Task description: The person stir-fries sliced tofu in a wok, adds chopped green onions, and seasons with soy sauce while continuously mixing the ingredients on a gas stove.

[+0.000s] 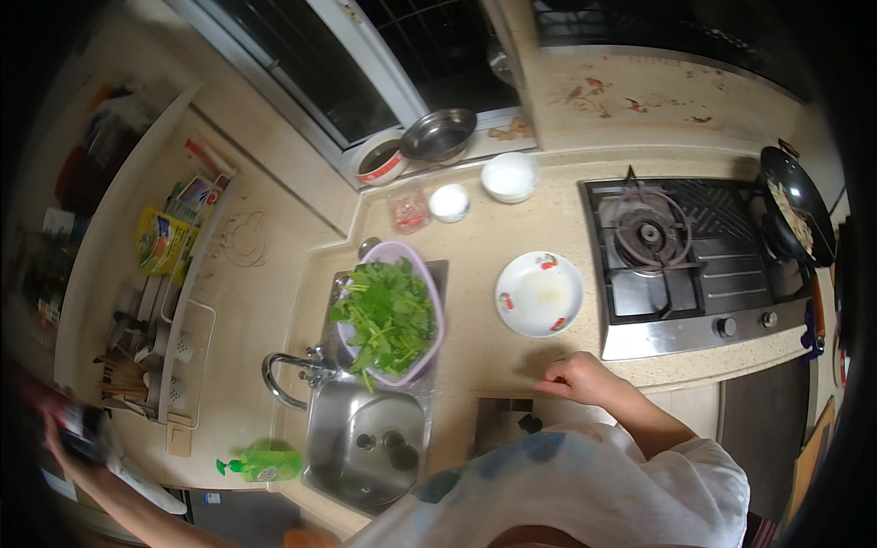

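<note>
At the far left rim, my left hand [53, 433] is closed around a dark bottle [82, 431] with a pale label; the picture's dark edge partly hides both. My right hand [579, 379] hangs over the front edge of the counter with curled fingers, and nothing shows in it. Just beyond it lies a white plate [541, 294] with red fruit motifs and a little liquid on it. A lilac plastic basket [438, 308] heaped with leafy greens [387, 308] rests over the far part of the steel sink [342, 445].
A gas hob [651, 236] stands right, with a wok [788, 185] holding pale food on its far burner. White bowls [510, 177], a meat pack [410, 211] and a metal basin [438, 133] line the back. Green soap bottle [270, 466] and faucet [281, 377] flank the sink.
</note>
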### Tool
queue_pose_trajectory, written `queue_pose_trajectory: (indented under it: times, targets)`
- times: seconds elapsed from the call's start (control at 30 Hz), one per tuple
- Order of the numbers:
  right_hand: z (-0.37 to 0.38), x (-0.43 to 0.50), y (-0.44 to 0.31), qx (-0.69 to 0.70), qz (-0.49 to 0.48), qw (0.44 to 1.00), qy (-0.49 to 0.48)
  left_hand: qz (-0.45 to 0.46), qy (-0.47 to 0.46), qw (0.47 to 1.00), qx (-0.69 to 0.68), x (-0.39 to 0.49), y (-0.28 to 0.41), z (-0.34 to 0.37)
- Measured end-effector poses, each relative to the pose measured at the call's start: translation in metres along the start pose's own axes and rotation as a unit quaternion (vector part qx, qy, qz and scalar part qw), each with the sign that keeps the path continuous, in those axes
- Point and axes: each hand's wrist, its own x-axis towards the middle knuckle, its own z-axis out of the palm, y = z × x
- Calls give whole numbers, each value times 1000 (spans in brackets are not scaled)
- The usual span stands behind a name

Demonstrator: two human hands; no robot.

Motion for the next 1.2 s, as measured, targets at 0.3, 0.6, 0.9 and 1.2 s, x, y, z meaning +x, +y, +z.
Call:
queue_pose_trajectory:
  times: [0.3, 0.6, 0.9, 1.2]
  targets:
    - [-77, -37, -19, 188, 9, 974, 126, -163, -246, 930, -218, -269, -37, 184]
    - [-137, -114, -23, 272, -47, 947, 163, -250, -449, 779, -360, -489, 30, 359]
    - [-173, -192, -6, 233, 75, 901, 358, 104, -620, 756, -179, -495, 105, 404]
    - [-189, -216, 3, 90, 179, 896, 397, 57, -603, 743, -285, -439, 138, 473]
